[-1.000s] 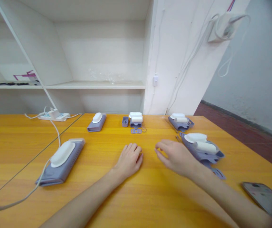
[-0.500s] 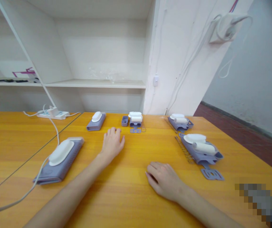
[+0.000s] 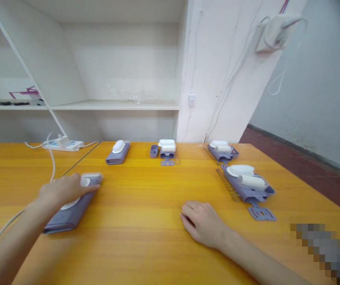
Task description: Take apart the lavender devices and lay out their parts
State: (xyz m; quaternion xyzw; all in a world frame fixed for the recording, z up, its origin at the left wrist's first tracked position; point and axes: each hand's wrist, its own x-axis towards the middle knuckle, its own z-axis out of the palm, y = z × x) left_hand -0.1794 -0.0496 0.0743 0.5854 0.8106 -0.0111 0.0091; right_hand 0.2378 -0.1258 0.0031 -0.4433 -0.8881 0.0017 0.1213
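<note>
My left hand (image 3: 64, 190) is over a purple-grey flat case (image 3: 82, 209) with a white oval part on top, at the left of the table. Its thumb stretches out to the right across the case, apart from the fingers, which are partly hidden. I cannot tell whether it touches the case. On the bare wood lies my right hand (image 3: 201, 221), fingers curled in loosely, with nothing seen in them. Nearest to it, on the right, is a purple-grey holder (image 3: 247, 190) bearing a white oval part and a white roll (image 3: 252, 182). A thin coil (image 3: 228, 186) and a slotted plate (image 3: 261, 213) lie beside it.
Farther back stand a similar case (image 3: 118, 153), a small holder (image 3: 167, 152) beside a little cup (image 3: 154, 151), and another holder (image 3: 223, 152). A power strip (image 3: 64, 144) with white cables sits back left. White shelves (image 3: 116, 105) rise behind the wooden table (image 3: 134, 237).
My left hand has swept left from the middle of the table to the near-left case. My right hand stays put on the table. The view has shifted slightly.
</note>
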